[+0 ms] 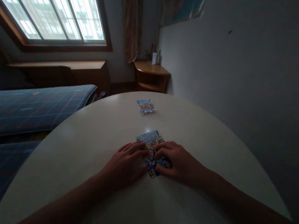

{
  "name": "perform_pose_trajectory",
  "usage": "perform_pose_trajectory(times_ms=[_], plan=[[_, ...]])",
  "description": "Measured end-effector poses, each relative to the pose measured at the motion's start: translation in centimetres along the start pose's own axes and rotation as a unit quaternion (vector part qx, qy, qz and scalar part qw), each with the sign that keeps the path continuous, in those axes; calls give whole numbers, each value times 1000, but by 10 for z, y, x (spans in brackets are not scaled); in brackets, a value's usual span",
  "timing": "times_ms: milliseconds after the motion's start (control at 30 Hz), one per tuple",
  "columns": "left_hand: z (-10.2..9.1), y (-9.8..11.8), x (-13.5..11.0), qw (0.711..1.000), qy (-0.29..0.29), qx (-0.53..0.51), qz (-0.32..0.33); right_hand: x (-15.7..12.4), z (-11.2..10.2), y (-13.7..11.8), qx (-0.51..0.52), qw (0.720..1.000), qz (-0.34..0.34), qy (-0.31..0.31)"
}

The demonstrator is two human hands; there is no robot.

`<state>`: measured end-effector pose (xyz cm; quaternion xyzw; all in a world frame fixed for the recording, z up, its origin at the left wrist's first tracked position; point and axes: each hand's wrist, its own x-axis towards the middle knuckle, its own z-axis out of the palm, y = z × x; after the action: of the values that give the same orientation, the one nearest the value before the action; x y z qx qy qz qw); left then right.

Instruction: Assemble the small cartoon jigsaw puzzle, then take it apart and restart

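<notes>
A colourful printed sheet (150,138), with cartoon figures and large lettering along its top, lies flat on the white round table (92,133). My left hand (128,163) rests at its left edge, fingers stretched out and their tips over the print. From the other side, my right hand (176,161) lies on the sheet's right part, its fingers apart and slightly bent. Both hands cover portions of the sheet, and neither grips it. Farther back is a small printed packet (146,106), apart from both hands.
Left of the table is a bed with a blue plaid mattress (28,105). Behind are a barred window (56,18), a long wooden desk (86,64) and a corner shelf (151,68) with small items. A pale wall (230,80) runs along the right.
</notes>
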<state>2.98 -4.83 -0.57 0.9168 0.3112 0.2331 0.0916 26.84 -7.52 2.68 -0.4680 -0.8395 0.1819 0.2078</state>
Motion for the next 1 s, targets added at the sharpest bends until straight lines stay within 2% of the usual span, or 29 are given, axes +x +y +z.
perform_pose_trajectory(times_ms=[133,467,733,1000], plan=[[1,2,1,1000,3,0,-3,0,4,-5,-15,1000,26,4],[1,5,2,1000,4,7,-15,-1,8,-13,24,996,83,11],[0,5,2,1000,-8,16,-19,-1,10,-13,7,997,73,16],[3,3,1,999,-9,21,-22,3,5,-18,-77,996,45,-1]])
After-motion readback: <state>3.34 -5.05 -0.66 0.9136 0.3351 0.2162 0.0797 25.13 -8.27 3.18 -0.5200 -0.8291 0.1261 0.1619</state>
